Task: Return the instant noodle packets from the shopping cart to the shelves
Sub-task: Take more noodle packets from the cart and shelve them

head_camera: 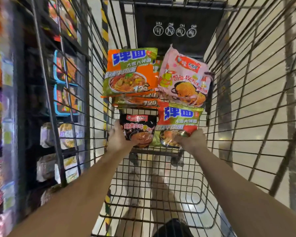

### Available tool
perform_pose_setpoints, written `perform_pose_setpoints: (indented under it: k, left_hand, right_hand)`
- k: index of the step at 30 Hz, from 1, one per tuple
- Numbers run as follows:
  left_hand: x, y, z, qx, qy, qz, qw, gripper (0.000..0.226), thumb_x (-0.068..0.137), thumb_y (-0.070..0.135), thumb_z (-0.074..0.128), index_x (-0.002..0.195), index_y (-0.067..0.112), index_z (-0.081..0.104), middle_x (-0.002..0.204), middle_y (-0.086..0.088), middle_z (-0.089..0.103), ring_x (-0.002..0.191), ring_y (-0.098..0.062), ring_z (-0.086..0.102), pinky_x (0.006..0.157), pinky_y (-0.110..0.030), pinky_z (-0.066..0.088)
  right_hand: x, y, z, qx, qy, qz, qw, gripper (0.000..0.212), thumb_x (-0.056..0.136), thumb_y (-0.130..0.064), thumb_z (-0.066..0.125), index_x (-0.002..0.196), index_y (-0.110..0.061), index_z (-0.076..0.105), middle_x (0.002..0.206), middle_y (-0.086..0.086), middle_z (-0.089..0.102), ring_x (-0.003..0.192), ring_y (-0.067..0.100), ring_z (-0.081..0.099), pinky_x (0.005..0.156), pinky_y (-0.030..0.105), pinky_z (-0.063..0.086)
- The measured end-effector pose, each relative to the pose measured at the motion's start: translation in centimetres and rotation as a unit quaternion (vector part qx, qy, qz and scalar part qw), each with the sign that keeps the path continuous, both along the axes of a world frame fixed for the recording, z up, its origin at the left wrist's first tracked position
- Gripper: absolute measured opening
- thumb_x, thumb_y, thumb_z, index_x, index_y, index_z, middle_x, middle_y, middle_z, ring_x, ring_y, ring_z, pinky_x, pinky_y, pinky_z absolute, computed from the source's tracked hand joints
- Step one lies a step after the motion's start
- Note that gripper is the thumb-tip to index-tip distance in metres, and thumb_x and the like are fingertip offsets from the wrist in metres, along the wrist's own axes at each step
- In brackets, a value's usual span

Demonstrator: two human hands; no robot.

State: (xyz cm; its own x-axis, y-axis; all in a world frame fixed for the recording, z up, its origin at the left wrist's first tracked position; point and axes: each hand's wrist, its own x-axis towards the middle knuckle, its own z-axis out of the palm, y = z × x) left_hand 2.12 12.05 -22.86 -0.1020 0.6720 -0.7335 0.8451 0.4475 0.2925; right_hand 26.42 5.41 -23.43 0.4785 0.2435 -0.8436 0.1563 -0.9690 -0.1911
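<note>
Both my arms reach down into the wire shopping cart (162, 194). My left hand (118, 137) grips a black noodle packet (138, 129) by its left edge. My right hand (190, 139) grips the lower corner of an orange-and-green noodle packet (178, 124). Further in lie a stack of orange-and-green packets (130, 72) and a pink packet (184, 77) leaning against the cart's far right side.
Store shelves (20, 69) with noodle packets and boxed noodles (65, 82) run along the left, seen through the cart's wire side (58, 100). The cart's black child-seat flap (176, 28) closes the far end. Tiled floor shows below the mesh.
</note>
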Motion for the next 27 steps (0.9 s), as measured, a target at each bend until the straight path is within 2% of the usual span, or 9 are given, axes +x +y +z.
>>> perform_pose_setpoints:
  k: [2, 5, 8, 11, 16, 19, 22, 24, 27]
  left_hand:
    - [0.0, 0.1, 0.1, 0.0, -0.006, 0.001, 1.0, 0.117, 0.065, 0.041, 0.095, 0.155, 0.018, 0.024, 0.138, -0.011, 0.047, 0.128, -0.029, 0.051, 0.103, -0.045, 0.051]
    - [0.5, -0.3, 1.4, -0.005, -0.019, -0.009, 1.0, 0.108, 0.071, 0.049, 0.091, 0.151, 0.01, 0.029, 0.131, -0.008, 0.04, 0.124, -0.027, 0.049, 0.102, -0.042, 0.05]
    - [1.4, -0.7, 3.2, 0.017, -0.043, -0.026, 0.999, 0.087, 0.081, 0.041, 0.085, 0.146, 0.01, 0.036, 0.125, -0.007, 0.037, 0.119, -0.025, 0.047, 0.1, -0.038, 0.044]
    - [1.9, -1.1, 4.9, 0.008, -0.079, -0.031, 0.996, 0.081, 0.086, 0.03, 0.082, 0.149, 0.012, 0.035, 0.139, -0.014, 0.052, 0.127, -0.031, 0.053, 0.103, -0.04, 0.044]
    - [1.1, -2.1, 7.3, 0.008, -0.126, -0.048, 0.991, 0.073, 0.09, 0.019, 0.079, 0.15, 0.017, 0.037, 0.139, -0.01, 0.06, 0.121, -0.027, 0.058, 0.089, -0.032, 0.047]
    - [-0.1, -2.6, 10.4, 0.041, -0.173, -0.028, 0.984, 0.082, 0.09, 0.023, 0.078, 0.157, 0.023, 0.031, 0.147, -0.004, 0.055, 0.13, -0.023, 0.055, 0.105, -0.039, 0.049]
    - [-1.1, -2.4, 14.5, 0.101, -0.214, 0.003, 0.972, 0.084, 0.088, 0.025, 0.081, 0.155, 0.025, 0.031, 0.15, -0.001, 0.049, 0.136, -0.022, 0.049, 0.113, -0.041, 0.043]
    - [-1.7, -2.2, 18.3, 0.139, -0.245, 0.013, 0.959, 0.081, 0.086, 0.017, 0.083, 0.151, 0.021, 0.035, 0.145, -0.003, 0.052, 0.132, -0.021, 0.051, 0.109, -0.032, 0.044]
    - [-2.8, -2.1, 25.4, 0.19, -0.305, 0.016, 0.933, 0.073, 0.087, -0.001, 0.077, 0.146, 0.017, 0.039, 0.131, 0.002, 0.057, 0.121, -0.013, 0.054, 0.093, -0.004, 0.042]
  right_hand:
    - [0.0, -0.2, 0.5, 0.005, -0.016, 0.0, 1.0, 0.093, 0.066, -0.051, 0.092, 0.137, -0.013, 0.046, 0.137, 0.016, 0.046, 0.123, 0.038, 0.055, 0.107, 0.046, 0.05]
    - [0.0, -0.7, 1.8, 0.051, -0.027, 0.004, 0.998, 0.086, 0.077, -0.05, 0.086, 0.142, -0.015, 0.043, 0.139, 0.015, 0.038, 0.122, 0.04, 0.054, 0.108, 0.045, 0.046]
    - [-0.5, -1.0, 3.3, 0.091, -0.023, 0.017, 0.995, 0.068, 0.088, -0.04, 0.079, 0.138, -0.013, 0.043, 0.131, 0.013, 0.05, 0.115, 0.037, 0.06, 0.095, 0.041, 0.048]
    - [-1.0, -1.6, 4.6, 0.111, -0.024, 0.031, 0.993, 0.055, 0.091, -0.035, 0.075, 0.131, -0.013, 0.044, 0.108, 0.005, 0.061, 0.106, 0.035, 0.064, 0.083, 0.036, 0.047]
    - [-1.4, -2.9, 8.4, 0.149, -0.037, 0.045, 0.987, 0.051, 0.095, -0.035, 0.069, 0.135, -0.016, 0.044, 0.11, 0.008, 0.065, 0.106, 0.037, 0.064, 0.085, 0.038, 0.047]
    - [-1.5, -4.0, 12.3, 0.219, -0.034, 0.027, 0.975, 0.055, 0.092, -0.038, 0.073, 0.137, -0.022, 0.046, 0.114, 0.005, 0.069, 0.106, 0.035, 0.067, 0.095, 0.051, 0.053]
    - [-1.1, -4.4, 17.3, 0.283, -0.03, 0.009, 0.959, 0.053, 0.091, -0.041, 0.075, 0.134, -0.025, 0.049, 0.11, -0.002, 0.066, 0.103, 0.029, 0.066, 0.096, 0.047, 0.054]
    - [-0.9, -4.6, 21.3, 0.33, -0.032, -0.004, 0.943, 0.047, 0.088, -0.046, 0.077, 0.125, -0.033, 0.05, 0.11, -0.004, 0.067, 0.103, 0.026, 0.067, 0.096, 0.048, 0.054]
    - [-1.2, -4.8, 27.8, 0.391, -0.038, -0.025, 0.919, 0.046, 0.084, -0.045, 0.08, 0.121, -0.044, 0.054, 0.116, -0.006, 0.07, 0.105, 0.021, 0.07, 0.097, 0.051, 0.056]
